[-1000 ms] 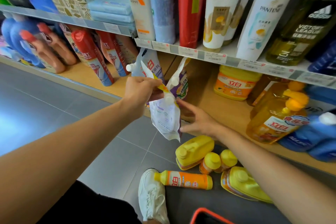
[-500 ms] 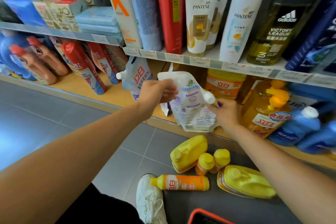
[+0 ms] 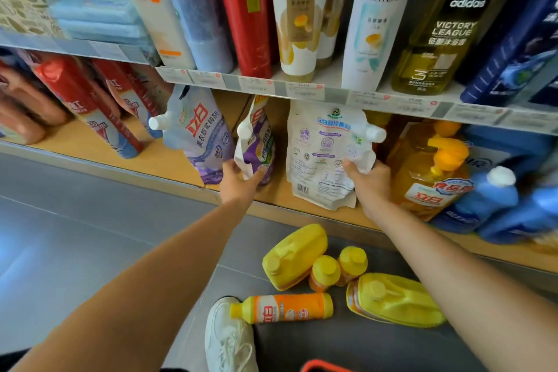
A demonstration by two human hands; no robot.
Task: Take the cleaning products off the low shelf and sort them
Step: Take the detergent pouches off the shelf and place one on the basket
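On the low wooden shelf point(image 3: 169, 157), my right hand point(image 3: 370, 183) grips the lower right edge of a white refill pouch point(image 3: 324, 154) with a white spout, standing it upright with its back label facing me. My left hand point(image 3: 238, 180) holds the bottom of a purple and white pouch point(image 3: 256, 142) just to its left. A third, lavender pouch point(image 3: 199, 133) leans beside that one. On the floor below lie two yellow jugs point(image 3: 294, 255) point(image 3: 392, 299), two small yellow-capped bottles point(image 3: 324, 272) and an orange bottle point(image 3: 287, 308).
Red bottles point(image 3: 81, 100) stand at the left of the low shelf; an amber pump bottle point(image 3: 428, 166) and blue bottles point(image 3: 483, 199) stand at the right. The shelf above carries tall shampoo bottles point(image 3: 299, 9). My white shoe point(image 3: 229, 338) is on the grey tiled floor.
The white pouch went from both hands in front of the shelf to standing on it in my right hand. My left hand let go and took the purple pouch.
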